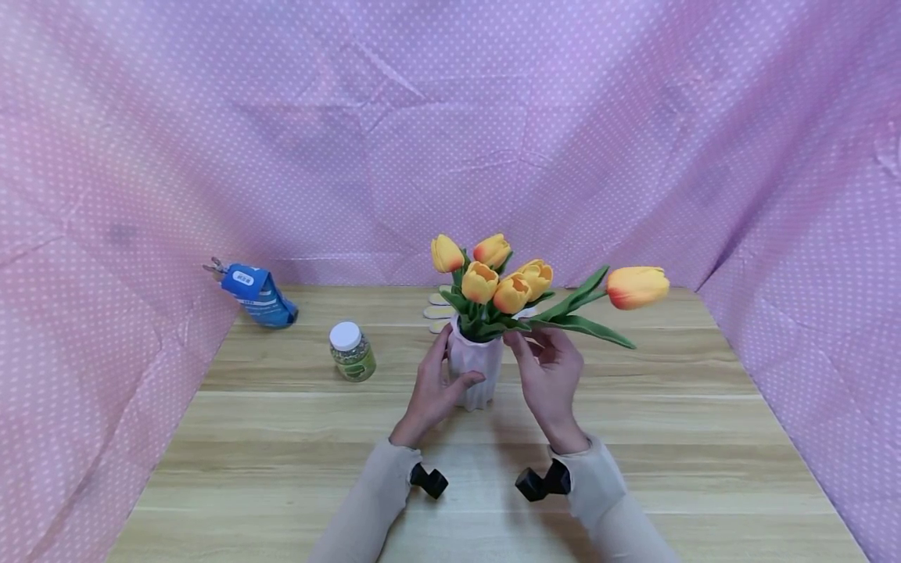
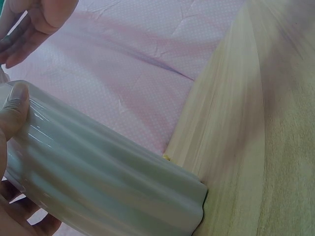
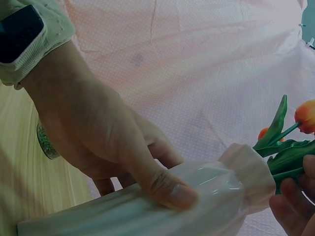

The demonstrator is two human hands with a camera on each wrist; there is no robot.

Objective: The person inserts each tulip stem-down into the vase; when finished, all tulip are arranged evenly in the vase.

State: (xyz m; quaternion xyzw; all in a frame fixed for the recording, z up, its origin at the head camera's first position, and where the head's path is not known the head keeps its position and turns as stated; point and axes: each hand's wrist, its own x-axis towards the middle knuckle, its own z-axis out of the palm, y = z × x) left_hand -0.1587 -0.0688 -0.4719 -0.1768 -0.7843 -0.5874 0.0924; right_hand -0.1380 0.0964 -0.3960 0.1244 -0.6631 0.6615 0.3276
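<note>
A white fluted vase (image 1: pixel 475 367) stands upright on the table, holding several yellow-orange tulips (image 1: pixel 480 282) with green leaves. My left hand (image 1: pixel 435 387) grips the vase from its left side, its thumb lying across the front in both wrist views. At the right of the vase's mouth, my right hand (image 1: pixel 552 371) pinches the stem of one more tulip (image 1: pixel 637 288). That flower leans far out to the right, its long leaves spreading above the hand. The lower end of its stem is hidden behind the fingers and the vase rim.
Left of the vase stands a jar (image 1: pixel 353 356) with a white lid and a green label. Farther back on the left is a blue bag (image 1: pixel 260 297) with a clip on top. Pale oval pieces (image 1: pixel 439 312) lie behind the vase. A pink dotted cloth (image 1: pixel 450 141) surrounds the wooden table (image 1: pixel 281 469).
</note>
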